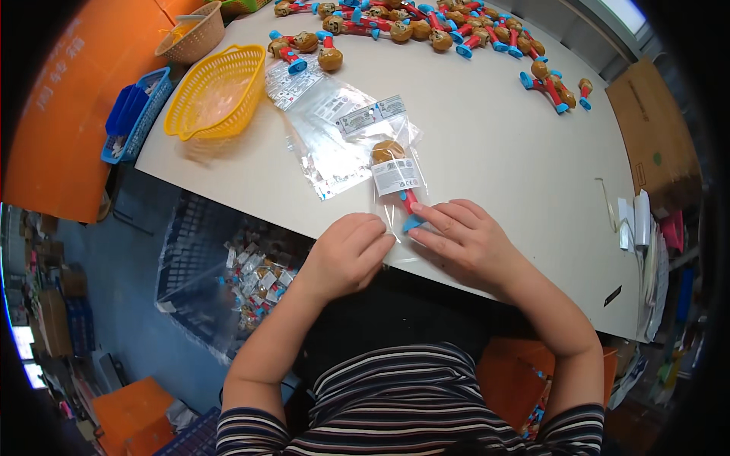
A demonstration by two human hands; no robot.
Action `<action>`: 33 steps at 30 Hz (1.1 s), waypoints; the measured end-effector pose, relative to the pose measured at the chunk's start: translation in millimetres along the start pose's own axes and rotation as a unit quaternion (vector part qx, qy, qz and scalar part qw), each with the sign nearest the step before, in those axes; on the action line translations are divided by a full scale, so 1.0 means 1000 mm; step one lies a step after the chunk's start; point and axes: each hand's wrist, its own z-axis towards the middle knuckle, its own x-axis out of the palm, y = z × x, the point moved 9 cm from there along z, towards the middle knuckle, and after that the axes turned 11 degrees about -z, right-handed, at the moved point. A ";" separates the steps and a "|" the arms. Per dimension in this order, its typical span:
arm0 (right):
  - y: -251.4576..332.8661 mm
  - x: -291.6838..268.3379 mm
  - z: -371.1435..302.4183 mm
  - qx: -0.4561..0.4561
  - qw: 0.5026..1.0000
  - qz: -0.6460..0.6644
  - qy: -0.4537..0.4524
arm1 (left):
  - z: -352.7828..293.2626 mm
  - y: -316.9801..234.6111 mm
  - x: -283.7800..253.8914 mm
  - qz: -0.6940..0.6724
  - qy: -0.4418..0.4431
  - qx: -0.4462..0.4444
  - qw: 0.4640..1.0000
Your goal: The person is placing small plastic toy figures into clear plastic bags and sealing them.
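One bagged toy [388, 151], likely light, stiff and slippery, lies near on the worktop [525, 167]; I'd hold its handle [408, 197]. My right grip [473, 243] rests spread there; my left grip [346, 254] is curled, pinch unclear.

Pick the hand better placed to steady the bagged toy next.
Right hand, likely: its fingers are at the red stem of the toy; the left hand is by the clear bag's lower-left edge.
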 end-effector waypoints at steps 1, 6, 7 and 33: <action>-0.008 -0.003 -0.003 0.051 0.999 0.011 0.009 | 0.011 -0.007 -0.006 -0.036 -0.001 -0.026 0.999; -0.006 -0.041 -0.013 0.272 0.956 0.095 -0.061 | 0.024 0.012 -0.056 -0.070 -0.180 -0.162 0.968; 0.002 -0.039 -0.015 0.297 0.952 0.063 -0.042 | 0.031 0.037 -0.059 -0.077 -0.224 -0.239 0.941; 0.000 -0.013 -0.032 0.396 0.904 -0.078 -0.138 | 0.029 0.088 0.042 -0.610 -0.269 -0.438 0.603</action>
